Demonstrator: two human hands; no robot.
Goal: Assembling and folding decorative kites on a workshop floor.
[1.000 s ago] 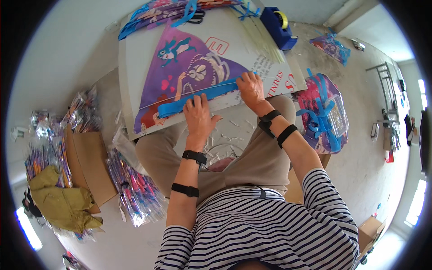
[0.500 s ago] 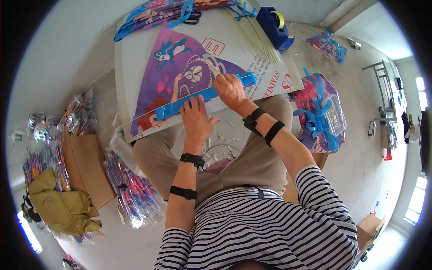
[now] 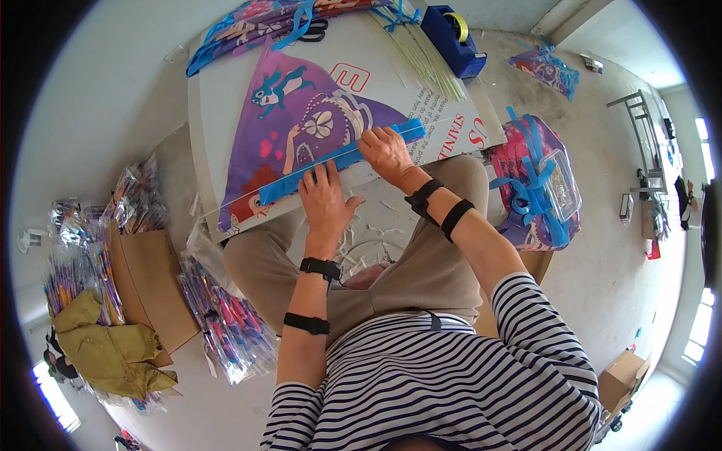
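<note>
A purple triangular kite (image 3: 248,146) printed with a cartoon figure lies on the white board across my knees. Along its near edge runs a folded blue strip (image 3: 282,184), with a thin pale rod lengthwise over it. My left hand (image 3: 325,207) rests with spread fingers, their tips pressing on the strip and its near edge. Farther right, my right hand (image 3: 387,155) has its fingers curled down on the strip near its right end. What lies under those fingertips is hidden.
The white printed board (image 3: 214,98) carries more folded kites (image 3: 248,30), black scissors (image 3: 312,31), thin pale rods (image 3: 432,64) and a blue tape dispenser (image 3: 455,45). A kite bundle (image 3: 530,188) sits at right. Left are a cardboard box (image 3: 154,282) and bagged goods (image 3: 226,316).
Both hands keep nearly the same place on the strip. The left part of the blue strip looks narrower and straighter along the rod. The whole view has shifted slightly.
</note>
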